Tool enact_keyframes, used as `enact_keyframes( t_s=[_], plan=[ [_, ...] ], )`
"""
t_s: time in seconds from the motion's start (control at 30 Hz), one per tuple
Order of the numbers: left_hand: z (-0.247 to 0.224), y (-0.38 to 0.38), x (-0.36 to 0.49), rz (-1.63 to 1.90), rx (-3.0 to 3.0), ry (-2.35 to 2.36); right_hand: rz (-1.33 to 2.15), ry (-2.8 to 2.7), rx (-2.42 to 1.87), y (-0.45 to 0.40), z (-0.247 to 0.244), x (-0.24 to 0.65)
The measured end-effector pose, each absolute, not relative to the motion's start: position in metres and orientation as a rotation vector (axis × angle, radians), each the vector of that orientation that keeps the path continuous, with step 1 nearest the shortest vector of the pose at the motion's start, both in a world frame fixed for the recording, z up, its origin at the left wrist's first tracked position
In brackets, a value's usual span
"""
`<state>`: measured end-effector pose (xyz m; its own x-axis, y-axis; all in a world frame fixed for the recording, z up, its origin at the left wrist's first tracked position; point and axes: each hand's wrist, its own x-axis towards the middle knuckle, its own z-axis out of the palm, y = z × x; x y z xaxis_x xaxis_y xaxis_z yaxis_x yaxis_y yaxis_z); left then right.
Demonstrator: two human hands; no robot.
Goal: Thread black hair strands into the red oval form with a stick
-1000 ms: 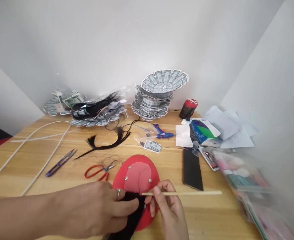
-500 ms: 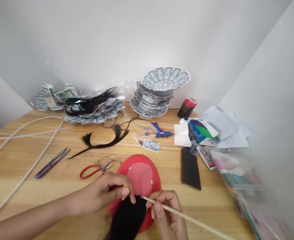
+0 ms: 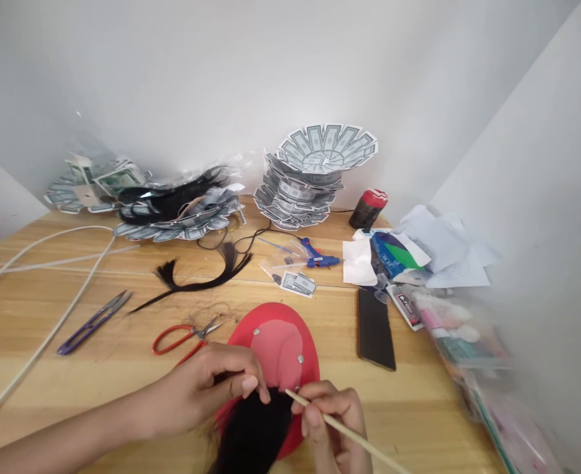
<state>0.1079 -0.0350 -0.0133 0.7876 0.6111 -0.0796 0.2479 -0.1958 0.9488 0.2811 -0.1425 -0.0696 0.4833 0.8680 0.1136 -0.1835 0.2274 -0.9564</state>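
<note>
A red oval piece [image 3: 241, 329] with a pinkish panel [image 3: 276, 345] and small silver studs lies on the table in front of me. Black hair [image 3: 253, 438] hangs over its near part. My left hand [image 3: 228, 378] is closed, thumb and finger pinched at the hair's top edge. With my right hand [image 3: 332, 421] I grip a thin wooden stick [image 3: 352, 434] like a pen. Its tip touches or nearly touches the hair's top edge, close to my left fingertips. Red-handled scissors [image 3: 174, 336] lie just beyond my left hand, partly hidden by it.
Purple thread snips [image 3: 93, 322] and a black hair strand [image 3: 196, 286] lie left. A blue glue gun [image 3: 320, 257], a phone [image 3: 376, 329] and plastic packets [image 3: 468, 336] are right. Banknote-patterned paper bowls [image 3: 300, 191] stand along the wall, beside a dark red-topped container [image 3: 368, 209].
The camera view has shifted slightly. My right hand and the stick have tilted a little, the stick now angling more steeply. My left hand keeps its pinch on the hair.
</note>
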Motion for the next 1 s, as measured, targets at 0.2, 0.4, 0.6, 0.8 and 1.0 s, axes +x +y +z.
enact_keyframes(
  t_s=[0.2,0.4,0.6,0.8,1.0],
  plan=[
    [-0.004,-0.042,0.099,0.397,1.781,0.704,1.039,-0.69,-1.119,-0.14,-0.059,0.291],
    [-0.005,-0.043,0.093,0.444,1.715,0.689,0.992,-0.696,-1.219,-0.137,-0.049,0.285],
    [-0.011,-0.038,0.092,0.46,1.692,0.647,0.952,-0.744,-1.24,-0.136,-0.051,0.283],
    [-0.015,-0.035,0.096,0.472,1.68,0.637,1.028,-0.714,-1.215,-0.135,-0.047,0.287],
    [-0.015,-0.033,0.099,0.47,1.681,0.639,1.096,-0.69,-1.219,-0.132,-0.044,0.29]
  ],
)
